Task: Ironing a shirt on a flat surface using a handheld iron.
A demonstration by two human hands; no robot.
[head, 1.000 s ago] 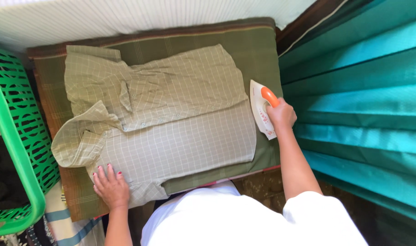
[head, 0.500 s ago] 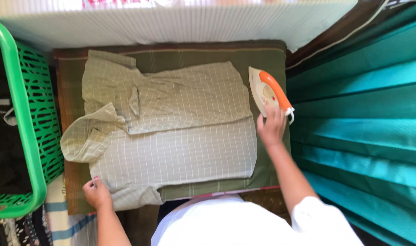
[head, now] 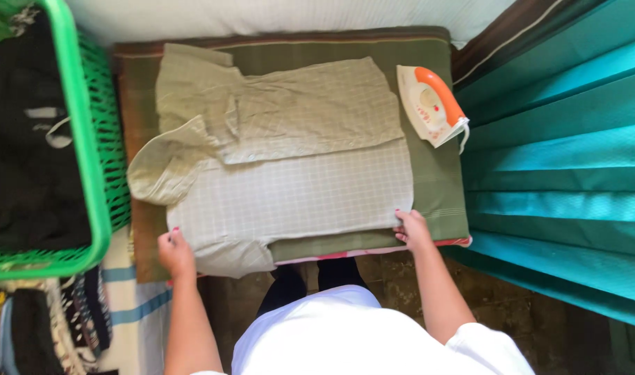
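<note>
Pale green checked shirt flat, creased; both hands' fingers pinching its near edge.

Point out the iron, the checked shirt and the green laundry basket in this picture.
iron [head: 432, 104]: head view, on its orange handle.
checked shirt [head: 297, 187]: head view, on the flat front panel.
green laundry basket [head: 81, 132]: head view, on its right-hand rim.
</note>
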